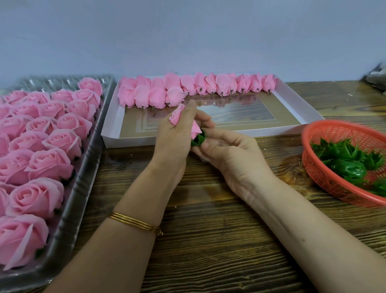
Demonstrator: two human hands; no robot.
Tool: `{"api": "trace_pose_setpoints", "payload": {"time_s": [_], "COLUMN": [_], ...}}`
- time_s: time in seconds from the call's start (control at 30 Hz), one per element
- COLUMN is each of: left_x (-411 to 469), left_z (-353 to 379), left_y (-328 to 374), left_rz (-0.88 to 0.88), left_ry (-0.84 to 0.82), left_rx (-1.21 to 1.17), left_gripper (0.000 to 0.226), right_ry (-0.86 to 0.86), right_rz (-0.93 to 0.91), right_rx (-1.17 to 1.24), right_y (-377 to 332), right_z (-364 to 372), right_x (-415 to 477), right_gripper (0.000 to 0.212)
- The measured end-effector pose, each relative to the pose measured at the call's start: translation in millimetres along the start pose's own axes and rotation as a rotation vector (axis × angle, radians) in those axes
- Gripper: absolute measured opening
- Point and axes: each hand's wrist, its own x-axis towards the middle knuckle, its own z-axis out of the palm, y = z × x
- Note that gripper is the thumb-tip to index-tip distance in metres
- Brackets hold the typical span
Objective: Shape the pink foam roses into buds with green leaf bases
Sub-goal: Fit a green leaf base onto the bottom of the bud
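- Hands meet over the wooden worktop [213, 234]: the left hand [173, 139], a gold bangle [135, 223] on its wrist, closes its grip round a pink foam rose [178, 116], fingers curled about the petals and pressing them into a bud.
- The rose lies slantwise in that grip, with its tip up and away to the left and its stem end down toward the right.
- A green leaf base [198, 140] sits at that lower end, touching the petals. The right hand [230, 151], the nearer to it, pinches it between thumb and fingertips.
- Fingers hide how far the base is seated on the bud.
- The coming move looks to turn on that slant: the base would be pushed up along the rose's axis, right hand toward left, while the left grip keeps the petals gathered.
- A grey plastic tray [79, 193] of open roses [35, 197] fills the left side, well apart from the hands.
- A white box [132, 142] lies just beyond the hands, with finished buds [185, 89] in rows along its far side, stems pointing toward the person.
- A red basket [321, 174] to the right holds spare leaf bases [347, 159], near the right forearm.
- Nothing stands between the hands and the box except its low near wall, which a finished bud would likely have to be lifted over.
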Motion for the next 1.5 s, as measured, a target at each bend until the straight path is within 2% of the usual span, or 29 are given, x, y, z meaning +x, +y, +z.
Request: {"api": "trace_pose_setpoints", "payload": {"time_s": [0.23, 0.6, 0.93, 1.27, 1.5], "left_x": [0.0, -1.1, 1.3, -1.3, -1.2], "left_z": [1.3, 1.0, -1.0, -0.5, -1.3], "left_y": [-0.7, -0.3, -2.5, 0.5, 2.6], "left_rz": [0.004, -0.001, -0.05, -0.041, -0.071], "left_ry": [-0.008, -0.06, -0.068, -0.099, -0.121], "left_rx": [-0.002, 0.014, 0.034, 0.033, 0.063], "left_gripper": [0.045, 0.043, 0.036, 0.039, 0.039], "right_ry": [0.023, 0.047, 0.021, -0.024, -0.045], "right_rz": [0.044, -0.016, 0.081, 0.152, 0.149], "right_rx": [0.047, 0.058, 0.037, 0.078, 0.035], "right_y": [-1.3, 1.2, -1.2, -6.9, -6.6], "right_z": [-1.4, -0.2, -0.3, -3.7, -4.5], "right_x": [0.8, 2.3, -0.7, 1.5, 0.6], "right_gripper": [0.02, 0.032, 0.018, 0.005, 0.013]}}
